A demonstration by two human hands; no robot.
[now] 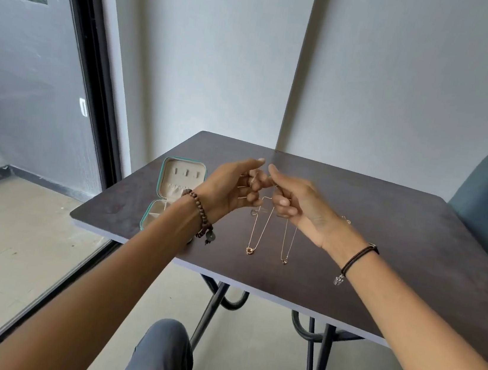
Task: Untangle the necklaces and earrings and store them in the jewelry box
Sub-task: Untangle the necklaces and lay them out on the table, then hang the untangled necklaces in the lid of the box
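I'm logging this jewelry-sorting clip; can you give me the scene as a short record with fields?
table: dark top
jewelry box: open, on the table's left side
necklaces: two thin chains, a pendant on each, hanging down over the table
left hand: raised, pinching the necklaces
right hand: raised close beside the left hand, pinching them too

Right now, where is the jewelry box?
In the head view, the open jewelry box sits on the table's left side, just left of the left hand.
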